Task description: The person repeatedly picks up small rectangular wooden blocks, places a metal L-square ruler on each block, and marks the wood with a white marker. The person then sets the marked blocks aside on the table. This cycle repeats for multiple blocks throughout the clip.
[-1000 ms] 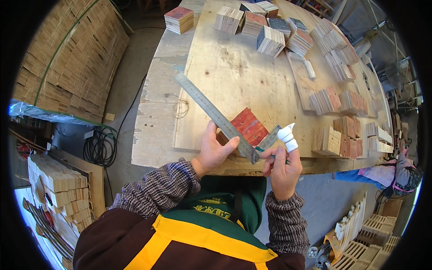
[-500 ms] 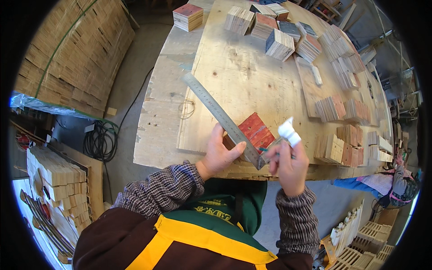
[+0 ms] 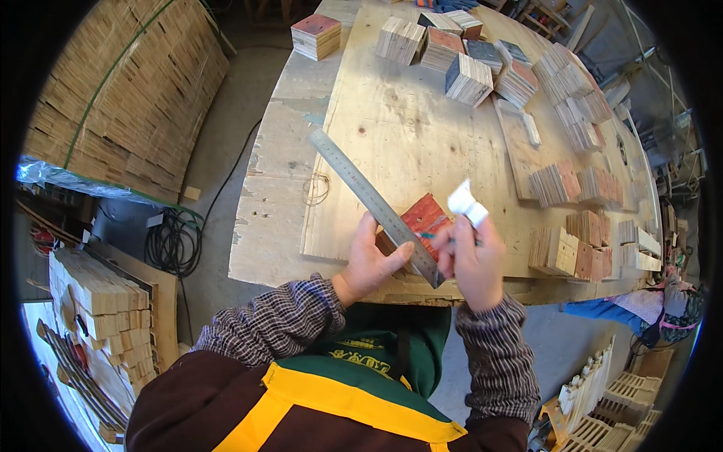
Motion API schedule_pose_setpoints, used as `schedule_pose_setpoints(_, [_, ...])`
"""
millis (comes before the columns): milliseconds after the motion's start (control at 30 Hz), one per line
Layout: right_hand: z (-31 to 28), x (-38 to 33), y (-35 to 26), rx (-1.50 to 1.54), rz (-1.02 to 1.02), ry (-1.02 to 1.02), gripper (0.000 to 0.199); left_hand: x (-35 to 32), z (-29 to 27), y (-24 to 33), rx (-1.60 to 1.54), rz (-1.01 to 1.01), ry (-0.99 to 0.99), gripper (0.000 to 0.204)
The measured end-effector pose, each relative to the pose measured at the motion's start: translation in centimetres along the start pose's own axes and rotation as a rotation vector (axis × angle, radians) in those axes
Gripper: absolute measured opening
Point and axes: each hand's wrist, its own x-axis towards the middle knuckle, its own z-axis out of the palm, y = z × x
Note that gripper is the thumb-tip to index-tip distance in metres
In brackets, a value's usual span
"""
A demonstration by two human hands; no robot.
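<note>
A long steel ruler (image 3: pixel 361 188) lies diagonally across a small red-faced wooden block (image 3: pixel 424 218) near the front edge of the plywood table (image 3: pixel 407 128). My left hand (image 3: pixel 370 260) presses the near end of the ruler down against the block. Just to the right, my right hand (image 3: pixel 473 260) is closed around a thin pen whose tip meets the ruler's edge on the block. A folded white piece (image 3: pixel 467 203) sticks up above its fingers.
Stacks of small wooden squares (image 3: pixel 467 79) crowd the far end and right side of the table, with more stacks (image 3: pixel 568 252) close to my right hand. A big banded pile of wood (image 3: pixel 120 98) stands left, a coiled black cable (image 3: pixel 173 241) on the floor.
Both hands stay on the ruler and block. My right hand has shifted slightly along the ruler's edge, and the white piece above it has tilted.
</note>
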Motion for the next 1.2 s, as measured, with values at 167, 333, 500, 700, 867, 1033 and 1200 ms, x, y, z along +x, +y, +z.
schedule_pose_setpoints(167, [-1.5, -1.8, -0.2, -0.004, 0.057, 0.069, 0.028, -0.1, 0.2, -0.2, -0.021, 0.006, 0.018, 0.064])
schedule_pose_setpoints(333, [1.4, 1.6, 0.6, 0.041, -0.081, -0.019, 0.027, -0.1, 0.1, -0.2, -0.068, -0.028, -0.014, 0.063])
schedule_pose_setpoints(500, [-0.8, 0.4, -0.3, 0.012, 0.033, -0.056, 0.027, 0.0, 0.2, 0.0, -0.068, -0.009, -0.011, 0.062])
schedule_pose_setpoints(700, [-3.2, -2.3, -0.4, -0.033, 0.068, -0.014, 0.027, -0.1, 0.3, -0.1, -0.098, 0.017, -0.022, 0.06])
schedule_pose_setpoints(867, [0.7, 1.5, 0.2, 0.038, -0.031, -0.058, 0.026, 0.1, 0.3, 0.4, -0.043, -0.007, -0.008, 0.058])
schedule_pose_setpoints(1033, [-0.8, 1.0, -0.7, 0.024, 0.038, -0.091, 0.026, -0.2, 0.4, 0.7, -0.074, -0.02, -0.018, 0.057])
schedule_pose_setpoints(1200, [-3.2, -1.9, -0.9, -0.049, 0.093, -0.036, 0.025, 0.1, 0.1, 0.1, 0.028, 0.045, 0.0, 0.057])
